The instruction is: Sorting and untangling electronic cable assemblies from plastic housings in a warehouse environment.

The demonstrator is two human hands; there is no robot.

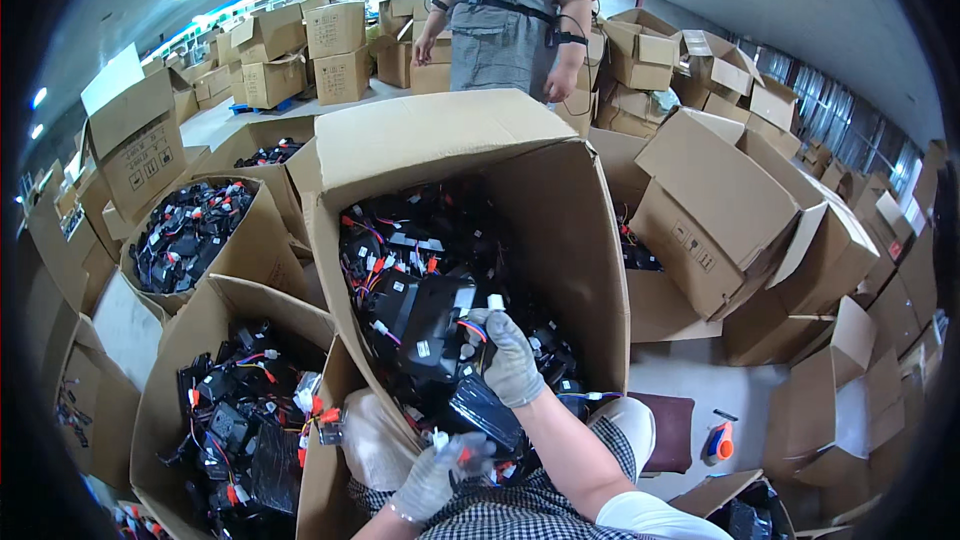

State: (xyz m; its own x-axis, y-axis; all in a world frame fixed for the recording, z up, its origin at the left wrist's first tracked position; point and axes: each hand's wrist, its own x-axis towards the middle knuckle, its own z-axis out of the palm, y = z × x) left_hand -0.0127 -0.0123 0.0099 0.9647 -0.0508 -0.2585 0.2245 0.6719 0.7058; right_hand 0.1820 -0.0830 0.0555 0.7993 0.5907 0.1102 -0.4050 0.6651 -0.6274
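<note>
Both my hands wear pale work gloves. My right hand point(511, 360) is closed on a bundle of coloured wires point(473, 328), with a white connector point(495, 302) standing up by the fingertips. Beside it lies a flat black plastic case point(437, 325); whether the wires run into it I cannot tell. My left hand point(432, 482) is lower, at the near edge of the big carton point(560, 200). Its fingers are smeared by motion, near a red plug point(465, 455) and a small white piece point(440, 437). A shiny wrapped black block point(486, 410) lies between the hands.
Open cartons of black wired parts stand at my left point(195, 230) and lower left point(240, 430). A person in a grey apron point(503, 20) stands beyond the big carton. On the floor at right are an orange tape dispenser point(720, 443) and a dark red seat point(668, 432).
</note>
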